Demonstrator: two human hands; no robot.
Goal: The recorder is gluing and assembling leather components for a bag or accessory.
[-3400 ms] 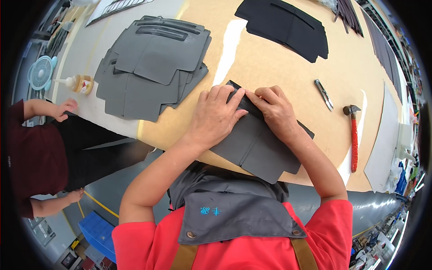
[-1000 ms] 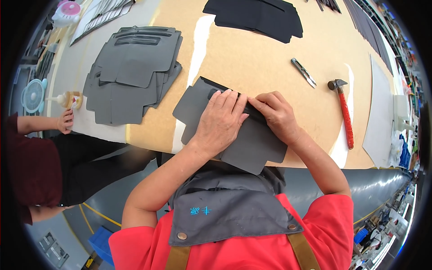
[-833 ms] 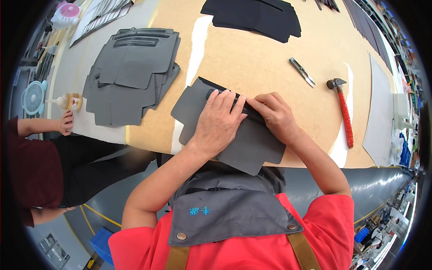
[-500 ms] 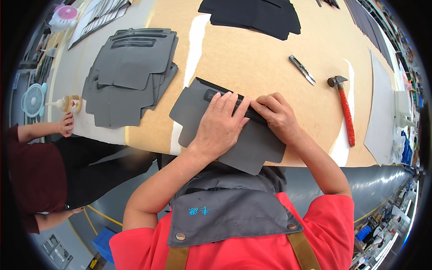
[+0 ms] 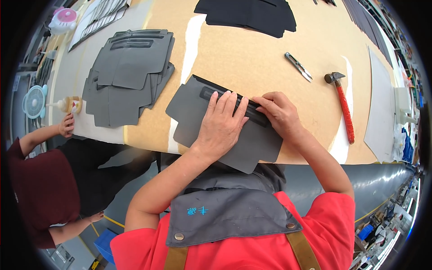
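A dark grey flat panel (image 5: 185,105) of leather-like sheet, with stepped corners, lies slanted at the table's front edge. Along its far side runs a narrow black edge (image 5: 208,83), beside a long slot-shaped frame (image 5: 206,93). My left hand (image 5: 221,123) rests flat on the panel, its fingers stretched toward that far edge. At the same edge, just to the right, my right hand (image 5: 282,113) pinches the panel between thumb and fingers; the fingertips partly hide the spot.
Left stands a pile of similar grey panels (image 5: 130,67); black panels (image 5: 247,18) lie at the back. Thread snips (image 5: 298,67) and a red-handled hammer (image 5: 344,108) lie right. A co-worker's hand (image 5: 66,125) is by a glue bottle (image 5: 71,104), near a blue fan (image 5: 34,101).
The view has shifted slightly. Both my hands stay at the panel's far edge, the right fingers a little changed in pose. The co-worker's lower arm has swung to the right.
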